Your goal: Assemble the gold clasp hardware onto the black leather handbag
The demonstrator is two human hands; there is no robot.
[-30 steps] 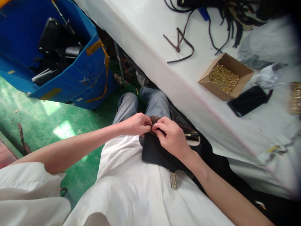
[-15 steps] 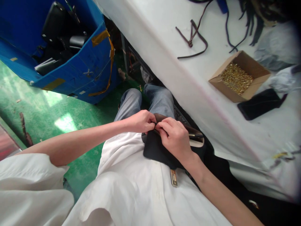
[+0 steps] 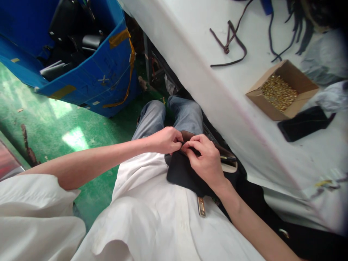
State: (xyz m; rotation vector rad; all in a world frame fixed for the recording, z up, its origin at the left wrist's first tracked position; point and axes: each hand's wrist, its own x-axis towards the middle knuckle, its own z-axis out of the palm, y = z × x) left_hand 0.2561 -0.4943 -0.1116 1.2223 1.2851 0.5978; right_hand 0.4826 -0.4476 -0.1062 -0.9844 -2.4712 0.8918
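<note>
A black bag (image 3: 182, 169) with a pale-lined opening lies across my lap, its flap folded toward me. A gold metal clasp (image 3: 201, 207) sticks out at the flap's lower edge against my white shirt. My left hand (image 3: 170, 140) is closed in a pinch at the bag's upper left edge. Meeting it there, my right hand (image 3: 205, 157) has thumb and forefinger pressed together, with its palm over the black flap. What lies between the fingertips is too small and covered to make out.
On the white table (image 3: 195, 65) to the right stand a cardboard box (image 3: 301, 92) of small gold pieces, a black phone-like object (image 3: 304, 123) and dark leather straps (image 3: 239, 43). A blue bin (image 3: 95, 78) holding black bags stands on the green floor (image 3: 94, 123) at the left.
Both hands stay pinched at the same edge of the bag, with only slight finger movement. The whole view has shifted a little, so the table and box sit slightly further right.
</note>
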